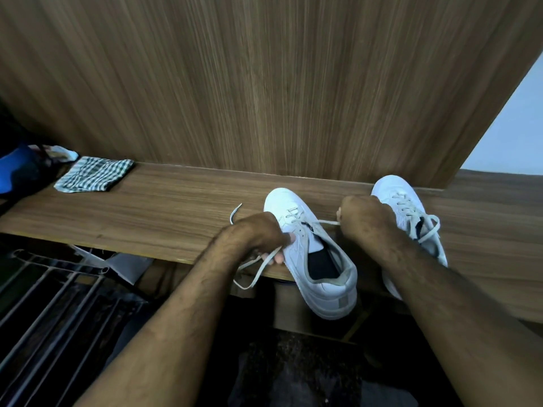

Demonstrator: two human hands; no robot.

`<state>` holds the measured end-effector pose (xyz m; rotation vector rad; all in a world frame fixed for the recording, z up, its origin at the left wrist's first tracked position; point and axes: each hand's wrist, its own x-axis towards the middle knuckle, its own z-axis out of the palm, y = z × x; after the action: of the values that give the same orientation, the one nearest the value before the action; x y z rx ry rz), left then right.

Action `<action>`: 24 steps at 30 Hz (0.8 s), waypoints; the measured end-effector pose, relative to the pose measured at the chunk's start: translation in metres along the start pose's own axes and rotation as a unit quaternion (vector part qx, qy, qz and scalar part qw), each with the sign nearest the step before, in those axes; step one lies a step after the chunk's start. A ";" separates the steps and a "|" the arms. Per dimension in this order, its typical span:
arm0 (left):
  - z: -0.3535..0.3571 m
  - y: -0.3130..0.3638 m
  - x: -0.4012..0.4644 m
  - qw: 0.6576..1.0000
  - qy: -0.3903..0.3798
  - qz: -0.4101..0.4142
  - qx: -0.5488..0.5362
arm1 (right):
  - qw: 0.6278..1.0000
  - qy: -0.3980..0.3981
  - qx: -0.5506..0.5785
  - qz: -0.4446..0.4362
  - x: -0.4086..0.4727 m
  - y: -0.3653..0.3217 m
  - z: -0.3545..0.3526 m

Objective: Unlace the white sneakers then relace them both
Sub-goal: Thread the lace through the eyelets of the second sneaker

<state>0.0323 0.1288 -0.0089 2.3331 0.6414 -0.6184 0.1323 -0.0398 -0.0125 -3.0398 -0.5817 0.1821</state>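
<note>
- Along the foot of a tall wood-grain panel, a narrow wooden shelf of the same brown grain is running from left to right, with a pale wall showing past the panel's slanted right edge.
- At the shelf's far left end a folded green-and-white checked cloth is lying flat, with a blue object and some dark, unclear things just beside it.
- Below the shelf on the left, a metal rack of thin bars is standing in shadow.
- Near the middle of the shelf, the nearer sneaker is lying with its toe pointing away toward the panel and slightly left, its long axis running front to back, and its heel hanging over the shelf's near edge.
- Well to the right, the second sneaker is sitting laced, roughly parallel to the first, toe also toward the panel; the right forearm is covering its rear part.
- Left hand is curling its fingers round one end of the lace, which is looping down past the shelf edge.
- Right hand is closing in a fist, pinching the other end of the lace and drawing it taut out of the nearer sneaker's eyelets.
- Another bit of lace is curling on the shelf just beyond the left hand.
</note>
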 end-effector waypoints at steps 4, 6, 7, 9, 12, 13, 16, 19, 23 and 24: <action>-0.003 -0.007 0.004 0.969 0.128 0.129 -0.166 | 0.969 0.052 0.234 -0.066 0.003 -0.002 -0.005; -0.003 0.005 -0.002 0.942 0.100 0.198 -0.254 | 0.951 0.104 0.277 -0.089 0.001 -0.006 -0.010; 0.000 0.012 -0.004 0.926 0.077 0.221 -0.295 | 0.947 0.139 0.272 -0.097 -0.002 -0.008 -0.012; 0.006 0.023 -0.005 0.911 0.053 0.245 -0.327 | 0.940 0.186 0.265 -0.106 -0.007 -0.009 -0.018; 0.012 0.030 0.000 0.909 0.065 0.245 -0.330 | 0.932 0.146 0.312 -0.113 -0.007 -0.007 -0.019; 0.014 0.030 0.002 0.905 0.073 0.247 -0.338 | 0.926 0.114 0.339 -0.120 -0.007 -0.007 -0.019; 0.014 0.029 0.003 0.885 0.093 0.267 -0.371 | 0.867 0.016 0.476 -0.148 -0.006 -0.013 -0.012; 0.009 0.032 -0.004 0.857 0.068 0.261 -0.438 | 0.816 -0.019 0.557 -0.156 -0.009 -0.017 -0.015; 0.003 0.030 -0.002 0.869 0.109 0.235 -0.421 | 0.807 -0.012 0.578 -0.116 -0.012 -0.014 -0.023; 0.001 0.027 0.003 0.867 0.154 0.207 -0.427 | 0.805 -0.006 0.583 -0.107 -0.012 -0.013 -0.025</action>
<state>0.0498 0.1101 0.0009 1.6254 0.3991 0.2311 0.1190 -0.0324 0.0141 -1.7593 -0.5164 0.3725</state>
